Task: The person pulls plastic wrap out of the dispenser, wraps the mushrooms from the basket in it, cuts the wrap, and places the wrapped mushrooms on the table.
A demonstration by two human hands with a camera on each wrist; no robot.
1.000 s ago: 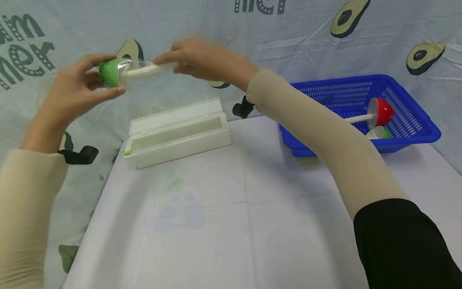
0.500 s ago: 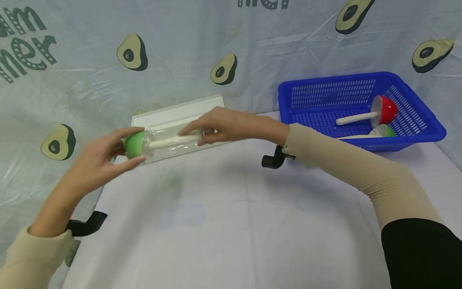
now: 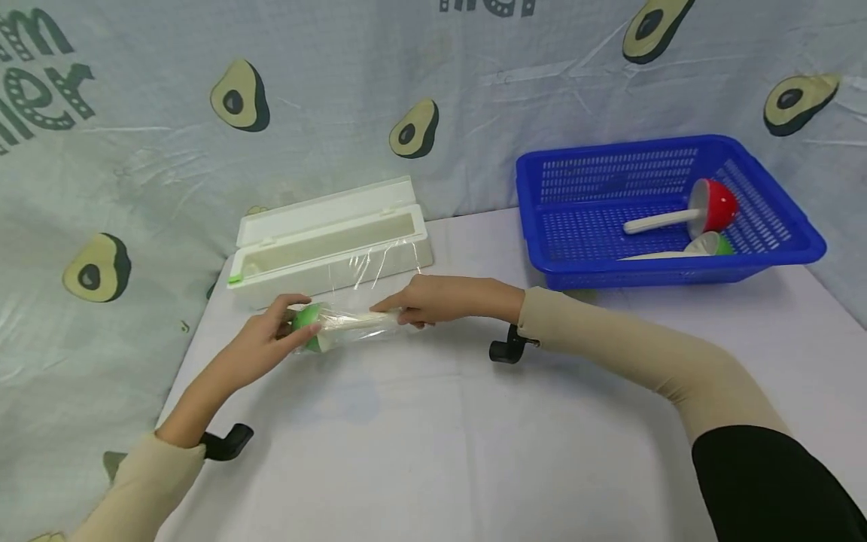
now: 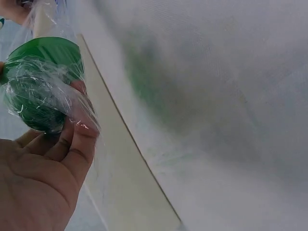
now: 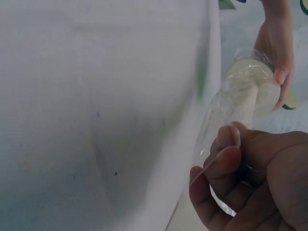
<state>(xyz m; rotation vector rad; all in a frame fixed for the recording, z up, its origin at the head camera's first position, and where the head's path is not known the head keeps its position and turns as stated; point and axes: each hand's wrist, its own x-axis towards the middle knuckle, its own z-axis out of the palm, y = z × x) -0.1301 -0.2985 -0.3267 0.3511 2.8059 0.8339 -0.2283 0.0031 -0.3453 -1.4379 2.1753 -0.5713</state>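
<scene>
Here, a wrapped ladle (image 3: 352, 322) is held over the surface (image 3: 420, 436) before the white box (image 3: 271, 289): the left hand (image 3: 257, 342) has fingers gripping its green bowl (image 3: 307, 319), the right hand (image 3: 440, 295) pinches clear wrapper (image 5: 208, 130). The blue basket (image 3: 677, 275) bears 2 ladles (image 3: 722, 206).

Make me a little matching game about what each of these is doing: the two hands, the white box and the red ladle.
1. White box
2. Left hand
3. Red ladle
4. Right hand

A. Grips the green bowl
B. Pinches clear plastic around a handle
C. Lies in the blue basket
D. Stands with its lid open

Pairs: 1-D, 2-A, 3-C, 4-B
</scene>
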